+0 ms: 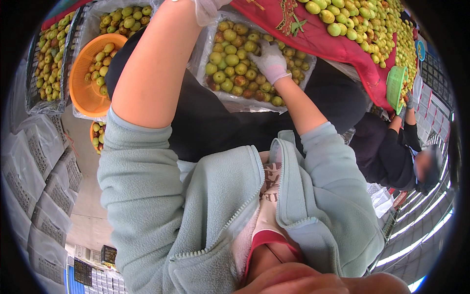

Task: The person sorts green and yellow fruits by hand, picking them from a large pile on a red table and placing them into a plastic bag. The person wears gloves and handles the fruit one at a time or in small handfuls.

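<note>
My right hand (271, 61), in a white knit glove, rests on green-brown jujubes (231, 60) in a crate lined with clear plastic (201, 68). Its thumb is spread from the fingers and touches the fruit; no jujube shows clearly in its grasp. My left hand (210, 8), also in a light glove, reaches to the top edge beyond the crate's far left corner. Only its wrist and the back of the glove show, with the fingers out of the frame. The crate sits in front of my dark-trousered legs (235, 126).
A red quilted cloth (319, 47) carries a large heap of jujubes (361, 27) at the upper right. An orange plastic basket (79, 79) and filled crates (51, 62) stand left. Stacked plastic-lined crates (55, 191) line the floor. At right, a co-worker (393, 154) holds a green basket (394, 88).
</note>
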### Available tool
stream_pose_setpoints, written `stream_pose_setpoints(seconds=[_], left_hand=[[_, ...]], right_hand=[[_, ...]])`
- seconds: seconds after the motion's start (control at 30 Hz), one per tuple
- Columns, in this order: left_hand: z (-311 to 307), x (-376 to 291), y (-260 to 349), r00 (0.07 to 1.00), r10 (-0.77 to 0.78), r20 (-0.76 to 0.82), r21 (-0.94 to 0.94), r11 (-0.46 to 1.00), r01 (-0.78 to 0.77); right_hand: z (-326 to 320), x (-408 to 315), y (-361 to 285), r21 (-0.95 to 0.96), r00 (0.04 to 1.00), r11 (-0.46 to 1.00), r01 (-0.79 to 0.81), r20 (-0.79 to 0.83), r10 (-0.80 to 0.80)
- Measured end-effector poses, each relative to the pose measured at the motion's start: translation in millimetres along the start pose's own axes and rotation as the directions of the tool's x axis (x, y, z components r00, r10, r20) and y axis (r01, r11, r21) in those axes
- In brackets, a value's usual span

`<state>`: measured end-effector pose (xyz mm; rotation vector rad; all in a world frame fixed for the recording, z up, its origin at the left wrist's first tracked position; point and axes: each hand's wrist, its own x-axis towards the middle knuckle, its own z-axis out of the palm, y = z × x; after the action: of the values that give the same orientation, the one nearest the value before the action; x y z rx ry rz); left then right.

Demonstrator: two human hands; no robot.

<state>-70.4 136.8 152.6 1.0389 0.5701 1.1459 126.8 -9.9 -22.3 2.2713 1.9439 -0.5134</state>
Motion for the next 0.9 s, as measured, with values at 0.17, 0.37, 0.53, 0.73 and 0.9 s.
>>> stream_pose_setpoints(seconds=[0.17,0.37,0.53,0.73,0.9], left_hand=[[-5,10,0,1.000,-0.007,-0.030,-0.025,1.000,0.007],[4,13,-11,0.999,0.000,-0.033,-0.053,0.999,-0.001],[5,11,-15,1.000,0.009,-0.014,-0.029,1.000,-0.009],[5,12,-16,1.000,0.002,-0.006,-0.003,1.000,-0.002],[10,16,-18,1.000,0.020,-0.016,-0.004,1.000,-0.020]], right_hand=[[9,12,-7,-0.011,0.998,0.999,0.042,-0.050,-0.042],[15,11,-7,-0.028,0.997,0.997,0.076,0.014,-0.076],[18,11,4,-0.021,0.994,0.995,0.099,0.057,-0.098],[14,49,59,0.055,0.981,0.984,0.167,-0.106,-0.160],[24,59,77,0.164,0.995,0.984,0.074,-0.071,-0.064]])
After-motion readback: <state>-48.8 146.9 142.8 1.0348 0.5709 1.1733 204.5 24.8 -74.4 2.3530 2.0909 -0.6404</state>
